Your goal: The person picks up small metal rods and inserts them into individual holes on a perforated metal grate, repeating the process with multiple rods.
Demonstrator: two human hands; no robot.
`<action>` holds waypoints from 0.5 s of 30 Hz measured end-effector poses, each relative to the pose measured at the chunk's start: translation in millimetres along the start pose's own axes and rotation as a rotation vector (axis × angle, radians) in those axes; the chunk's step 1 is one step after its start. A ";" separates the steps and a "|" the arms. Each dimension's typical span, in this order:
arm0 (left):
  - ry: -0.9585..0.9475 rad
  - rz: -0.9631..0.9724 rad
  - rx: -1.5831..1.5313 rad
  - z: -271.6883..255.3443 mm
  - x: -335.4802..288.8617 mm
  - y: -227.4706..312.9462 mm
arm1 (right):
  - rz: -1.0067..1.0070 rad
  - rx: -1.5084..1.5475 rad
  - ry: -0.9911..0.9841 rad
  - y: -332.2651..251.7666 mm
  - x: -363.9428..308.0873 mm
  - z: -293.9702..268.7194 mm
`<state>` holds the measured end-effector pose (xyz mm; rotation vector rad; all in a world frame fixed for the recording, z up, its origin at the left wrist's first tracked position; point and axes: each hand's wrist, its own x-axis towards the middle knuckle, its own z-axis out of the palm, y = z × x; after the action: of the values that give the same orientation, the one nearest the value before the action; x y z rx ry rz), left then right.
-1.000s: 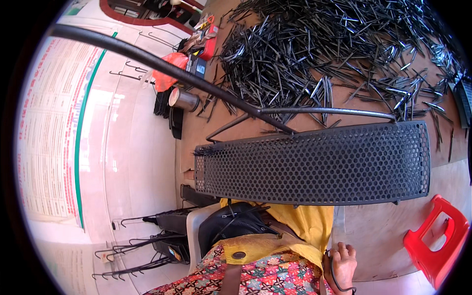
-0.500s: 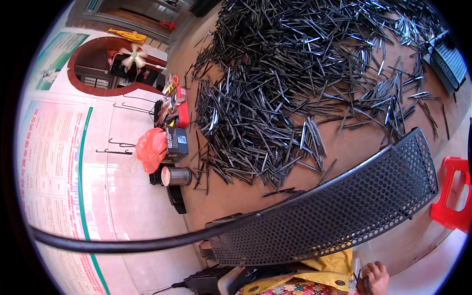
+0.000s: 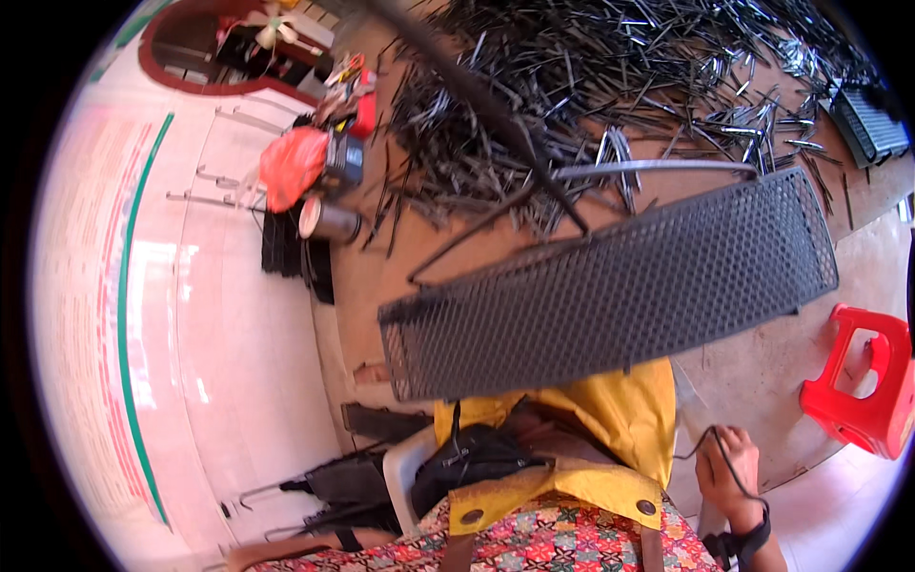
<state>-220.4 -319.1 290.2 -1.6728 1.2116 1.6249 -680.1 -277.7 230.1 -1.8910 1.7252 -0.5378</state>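
A long black mesh panel [image 3: 610, 291] lies beyond the right hand [image 3: 728, 465], apart; fingers curled, grip unclear, thin black cord [image 3: 746, 489] across it.

The mesh panel [image 3: 610, 291] looks matt, the stool [image 3: 863, 412] glossy plastic, the bag [image 3: 293, 167] crinkled plastic, the wall [image 3: 238, 324] smooth and shiny, the garment [image 3: 572, 522] cloth.
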 end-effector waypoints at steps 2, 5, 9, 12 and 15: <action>-0.109 -0.045 0.074 -8.5 -31.3 -8.2 | 0.010 -0.051 0.006 -1.7 2.2 0.4; -0.130 -0.097 0.095 -42.0 -58.6 -14.8 | 0.001 -0.096 0.082 -0.6 -5.2 5.7; 0.701 0.363 -0.160 -100.7 -59.3 -7.4 | 0.040 -0.188 0.123 0.5 -11.2 10.2; 1.182 0.711 -0.264 -146.3 -35.7 -9.3 | -0.007 -0.220 0.168 2.2 -12.2 13.1; 1.270 0.989 -0.455 -176.4 0.7 12.8 | 0.003 -0.225 0.131 2.9 -15.7 13.1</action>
<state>-141.5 -474.6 319.9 -2.8176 2.7530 1.1896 -676.1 -260.8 218.9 -2.0459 1.9431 -0.4927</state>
